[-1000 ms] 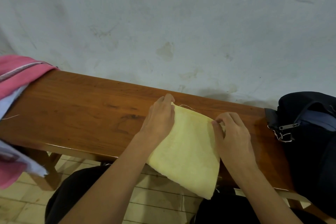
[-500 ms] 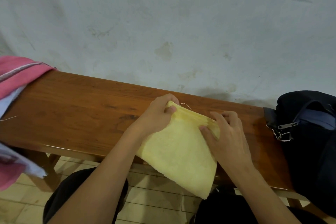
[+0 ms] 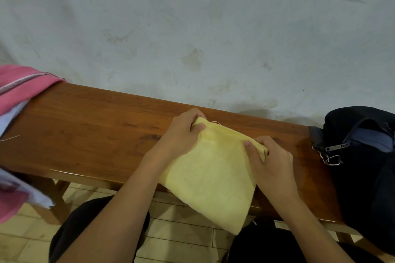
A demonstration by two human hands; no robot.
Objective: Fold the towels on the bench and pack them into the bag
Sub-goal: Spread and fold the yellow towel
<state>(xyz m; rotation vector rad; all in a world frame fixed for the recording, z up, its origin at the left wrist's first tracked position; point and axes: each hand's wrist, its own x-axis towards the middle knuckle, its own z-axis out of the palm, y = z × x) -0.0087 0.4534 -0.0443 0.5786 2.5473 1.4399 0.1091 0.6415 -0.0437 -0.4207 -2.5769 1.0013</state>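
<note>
Head view looks down on a bench (image 3: 89,126) against a stained wall (image 3: 192,17); a yellow towel (image 3: 211,181), already folded to a rough square, lies across the bench's near edge with its lower corner hanging off over the tiled floor (image 3: 183,239); the left hand (image 3: 181,134) pinches the far left corner, thumb on top and fingers curled round it; the right hand (image 3: 269,162) pinches the far right corner the same way; the far edge between them is bunched into small ridges.

Risks, as I judge them: the layers at that far edge could slip apart if either pinch catches only the top ply, leaving a skewed fold; the overhanging part could drag the towel off the bench if both grips ease at once; a loose thread at the far edge might snag on a finger.

The towel looks soft, thin and limp, with a fine nap and frayed edges; the bench is hard, glossy brown wood, likely slick under cloth; the dark bag (image 3: 363,156) at the right end is slack fabric with a metal zip pull, its mouth open; pink and pale cloths (image 3: 19,92) are heaped at the left end.
</note>
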